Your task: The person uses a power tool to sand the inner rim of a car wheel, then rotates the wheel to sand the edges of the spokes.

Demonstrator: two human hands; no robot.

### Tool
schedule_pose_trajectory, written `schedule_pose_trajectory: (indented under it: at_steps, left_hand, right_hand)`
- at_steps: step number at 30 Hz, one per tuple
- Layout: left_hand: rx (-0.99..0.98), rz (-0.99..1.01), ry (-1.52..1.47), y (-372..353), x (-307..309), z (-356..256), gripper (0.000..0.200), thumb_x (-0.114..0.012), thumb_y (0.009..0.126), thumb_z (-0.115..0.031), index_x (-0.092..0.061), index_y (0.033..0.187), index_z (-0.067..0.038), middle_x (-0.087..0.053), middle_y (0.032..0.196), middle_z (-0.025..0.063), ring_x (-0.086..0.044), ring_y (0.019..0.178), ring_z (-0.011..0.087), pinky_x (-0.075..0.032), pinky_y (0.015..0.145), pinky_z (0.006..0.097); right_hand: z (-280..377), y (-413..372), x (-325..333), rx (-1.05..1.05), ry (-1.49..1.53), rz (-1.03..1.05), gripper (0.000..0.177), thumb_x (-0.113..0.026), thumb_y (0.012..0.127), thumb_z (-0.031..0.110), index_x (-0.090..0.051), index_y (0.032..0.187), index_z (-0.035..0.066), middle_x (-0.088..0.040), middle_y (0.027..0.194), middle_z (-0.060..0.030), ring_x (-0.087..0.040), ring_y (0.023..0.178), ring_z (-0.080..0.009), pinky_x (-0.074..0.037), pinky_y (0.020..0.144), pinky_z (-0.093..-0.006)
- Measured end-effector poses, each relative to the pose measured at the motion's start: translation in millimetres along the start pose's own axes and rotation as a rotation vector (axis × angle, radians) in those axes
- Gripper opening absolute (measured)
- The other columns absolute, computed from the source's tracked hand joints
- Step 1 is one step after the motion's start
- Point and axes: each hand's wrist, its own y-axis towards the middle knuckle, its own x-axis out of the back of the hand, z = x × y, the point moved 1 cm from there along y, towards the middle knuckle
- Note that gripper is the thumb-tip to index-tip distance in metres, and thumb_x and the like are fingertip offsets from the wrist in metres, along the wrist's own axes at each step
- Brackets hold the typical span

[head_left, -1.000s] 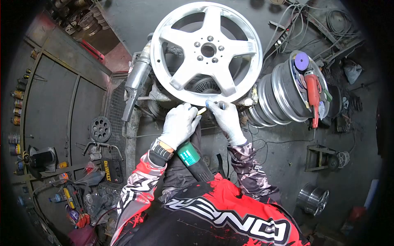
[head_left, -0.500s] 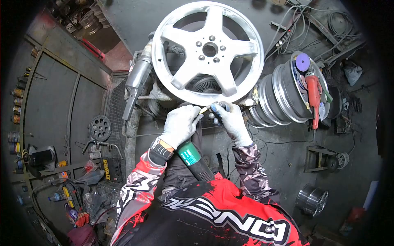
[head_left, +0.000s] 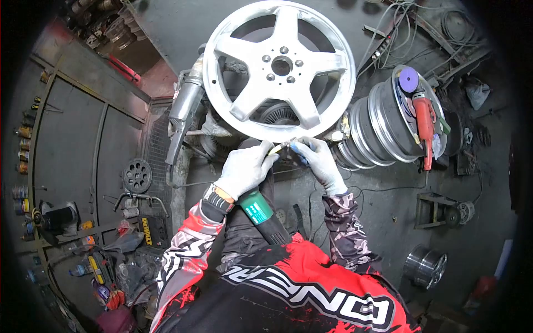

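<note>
In my gloved left hand (head_left: 244, 169), closed in a pinch, is a small pale yellow stick-like piece (head_left: 276, 149) with a darker end. The fingertips of my gloved right hand (head_left: 321, 165), stained blue, close on that darker end; its exact kind is too small to tell. Both hands sit just below the lower rim of a white five-spoke wheel rim (head_left: 261, 83). Under my left wrist, a green power tool (head_left: 256, 208) with a black handle lies across my lap, its front end hidden by the hand and wrist.
A grey power tool (head_left: 186, 108) stands left of the wheel rim. To the right are stacked silver rims (head_left: 375, 130) carrying a red power tool (head_left: 425, 127) and a purple disc (head_left: 408, 80). Cables (head_left: 383, 190) trail over the floor. A loose chrome rim (head_left: 425, 267) lies lower right.
My right hand has shifted slightly right, its fingers straighter around the small piece's end. My left hand still holds the piece. The view has moved slightly.
</note>
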Motion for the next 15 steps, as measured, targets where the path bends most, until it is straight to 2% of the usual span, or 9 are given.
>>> schedule_pose_trajectory:
  at_steps: [3, 4, 7, 9, 11, 12, 15]
  left_hand:
    - [-0.047, -0.071, 0.015, 0.5, -9.7, 4.0, 0.025, -0.069, 0.101, -0.036, -0.067, 0.111, -0.012, -0.069, 0.08, 0.0148, -0.072, 0.077, 0.0375, -0.056, 0.066, 0.0488]
    - [-0.074, -0.125, 0.008, 0.4, -11.3, 4.5, 0.025, -0.069, 0.1, -0.035, -0.068, 0.111, -0.013, -0.069, 0.08, 0.0145, -0.072, 0.077, 0.0373, -0.056, 0.066, 0.0482]
    - [-0.106, -0.196, -0.016, -0.6, -14.6, 6.9, 0.025, -0.07, 0.099, -0.034, -0.07, 0.111, -0.013, -0.07, 0.082, 0.0141, -0.072, 0.078, 0.0375, -0.057, 0.067, 0.0476]
    - [-0.109, -0.209, -0.035, -0.9, -13.2, 6.8, 0.024, -0.071, 0.099, -0.034, -0.071, 0.111, -0.013, -0.071, 0.084, 0.014, -0.072, 0.079, 0.038, -0.057, 0.068, 0.0476]
    - [-0.026, -0.085, -0.082, -0.9, -6.1, 4.4, 0.023, -0.07, 0.099, -0.032, -0.074, 0.111, -0.012, -0.073, 0.089, 0.0142, -0.072, 0.082, 0.0388, -0.057, 0.07, 0.0478]
    - [-0.026, -0.084, -0.08, -0.5, -5.6, 5.9, 0.023, -0.07, 0.099, -0.032, -0.074, 0.111, -0.012, -0.073, 0.089, 0.0142, -0.072, 0.082, 0.0388, -0.057, 0.07, 0.0478]
    - [-0.035, -0.035, -0.153, 2.3, -7.9, 10.9, 0.021, -0.064, 0.103, -0.035, -0.073, 0.105, -0.016, -0.07, 0.083, 0.0136, -0.071, 0.082, 0.0353, -0.056, 0.072, 0.0473]
  right_hand:
    - [0.1, 7.0, -10.8, -0.041, -0.203, -0.194, 0.038, -0.072, 0.102, 0.034, -0.075, 0.095, -0.003, -0.069, 0.076, 0.0001, -0.059, 0.066, -0.0057, -0.049, 0.062, -0.0261]
    - [-1.7, 9.0, -13.8, -0.042, -0.202, -0.192, 0.038, -0.072, 0.102, 0.034, -0.075, 0.095, -0.003, -0.069, 0.076, 0.0001, -0.059, 0.066, -0.0057, -0.049, 0.062, -0.0261]
    - [-9.9, 11.1, -18.1, -0.07, -0.019, -0.162, 0.034, -0.068, 0.105, 0.031, -0.074, 0.098, -0.002, -0.07, 0.081, -0.001, -0.06, 0.067, -0.007, -0.05, 0.063, -0.0265]
    - [-18.6, 9.7, -13.5, -0.015, 0.157, -0.057, 0.03, -0.065, 0.107, 0.026, -0.073, 0.105, -0.002, -0.07, 0.086, -0.0022, -0.061, 0.071, -0.0085, -0.051, 0.067, -0.0257]
    - [-17.9, 3.8, -7.9, 0.023, 0.123, -0.032, 0.028, -0.065, 0.107, 0.025, -0.073, 0.109, -0.002, -0.071, 0.089, -0.0024, -0.061, 0.074, -0.0088, -0.051, 0.069, -0.0255]
    - [-17.0, 1.8, -6.5, 0.061, 0.091, -0.005, 0.027, -0.065, 0.107, 0.023, -0.072, 0.112, -0.002, -0.071, 0.091, -0.0027, -0.062, 0.077, -0.009, -0.051, 0.071, -0.0253]
    - [-24.1, -1.7, 2.0, 0.086, 0.132, 0.05, 0.027, -0.067, 0.106, 0.023, -0.072, 0.112, -0.003, -0.071, 0.091, -0.0021, -0.063, 0.079, -0.0094, -0.052, 0.074, -0.026]
